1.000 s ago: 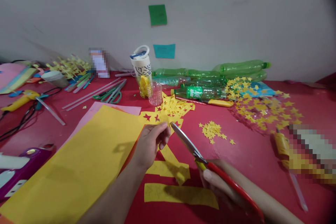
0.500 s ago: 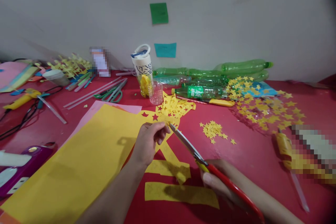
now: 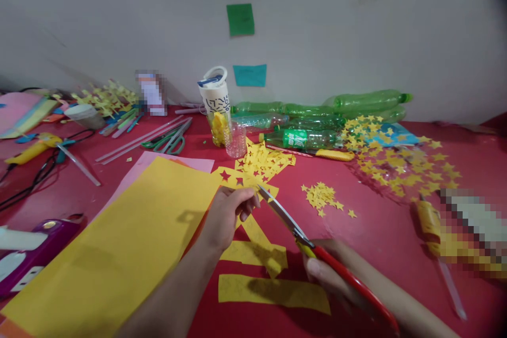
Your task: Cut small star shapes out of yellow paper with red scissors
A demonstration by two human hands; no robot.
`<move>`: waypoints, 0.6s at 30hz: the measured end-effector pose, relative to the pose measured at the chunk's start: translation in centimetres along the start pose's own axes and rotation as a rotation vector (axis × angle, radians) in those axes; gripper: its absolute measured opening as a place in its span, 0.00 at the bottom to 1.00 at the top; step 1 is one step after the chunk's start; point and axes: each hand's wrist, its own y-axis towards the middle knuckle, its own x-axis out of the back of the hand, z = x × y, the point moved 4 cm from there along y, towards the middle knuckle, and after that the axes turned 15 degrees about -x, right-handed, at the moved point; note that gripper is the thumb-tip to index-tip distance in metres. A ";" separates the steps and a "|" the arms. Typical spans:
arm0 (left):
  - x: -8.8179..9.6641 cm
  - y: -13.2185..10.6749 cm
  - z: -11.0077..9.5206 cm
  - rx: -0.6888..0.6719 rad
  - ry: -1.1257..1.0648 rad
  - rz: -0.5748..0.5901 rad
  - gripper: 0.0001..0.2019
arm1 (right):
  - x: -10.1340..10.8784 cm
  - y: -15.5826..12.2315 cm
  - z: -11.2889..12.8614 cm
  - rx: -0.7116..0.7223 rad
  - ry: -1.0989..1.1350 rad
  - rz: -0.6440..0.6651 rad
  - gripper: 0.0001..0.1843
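My left hand (image 3: 233, 214) is closed in a pinch around a yellow paper strip (image 3: 219, 171) that has star-shaped holes in it. My right hand (image 3: 330, 269) grips red-handled scissors (image 3: 284, 216), their blades pointing up and left to the paper at my left fingertips. A small bit of yellow paper shows by the blades. Under and in front of my hands lie more yellow strips (image 3: 273, 291). A small heap of yellow paper stars (image 3: 320, 195) is right of the scissors, and star-punched scraps (image 3: 263, 161) are piled beyond my left hand.
A large yellow sheet (image 3: 130, 232) covers the left side, with a purple device (image 3: 47, 243) beside it. Green bottles (image 3: 312, 139), a clear cup (image 3: 235, 141) and a white tumbler (image 3: 214, 95) stand or lie along the back. Glue guns (image 3: 429, 224) (image 3: 35, 150) rest at both sides.
The punched strip in my left hand has shifted slightly to the right and turned. A small yellow bit now shows against the scissor blades. My right hand has hardly moved.
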 end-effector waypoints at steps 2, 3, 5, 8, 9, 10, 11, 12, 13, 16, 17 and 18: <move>-0.1 -0.1 0.2 0.006 -0.008 0.023 0.14 | 0.1 0.1 0.0 -0.001 -0.020 -0.030 0.31; -0.1 -0.1 0.2 0.008 -0.009 0.031 0.14 | 0.2 0.1 0.0 0.002 -0.028 -0.040 0.31; -0.2 -0.1 0.3 0.012 -0.003 0.048 0.14 | 0.2 0.1 -0.1 0.010 -0.031 -0.037 0.31; -0.2 0.0 0.3 0.008 0.009 0.071 0.15 | 0.0 0.2 -0.2 0.006 0.000 0.007 0.30; -0.2 0.0 0.3 0.006 0.013 0.075 0.15 | 0.0 0.2 -0.3 0.003 0.012 0.013 0.30; -0.2 0.1 0.3 0.006 0.016 0.075 0.15 | 0.0 0.2 -0.3 0.001 0.022 0.019 0.30; -0.1 0.1 0.3 0.007 0.020 0.072 0.15 | 0.0 0.2 -0.3 0.001 0.029 0.025 0.30; -0.1 0.1 0.2 0.011 0.022 0.066 0.15 | 0.0 0.2 -0.3 0.003 0.035 0.034 0.30; -0.1 0.1 0.2 0.015 0.020 0.059 0.15 | -0.1 0.1 -0.2 0.010 0.042 0.046 0.30; 0.0 0.0 0.1 0.019 0.001 0.035 0.15 | -0.2 -0.3 0.2 0.019 0.056 0.089 0.29; 0.0 0.0 0.1 0.019 -0.001 0.029 0.15 | -0.2 -0.5 0.3 0.012 0.057 0.082 0.29; 0.0 0.0 0.1 0.022 0.001 0.025 0.15 | -0.1 -0.6 0.4 0.002 0.055 0.062 0.28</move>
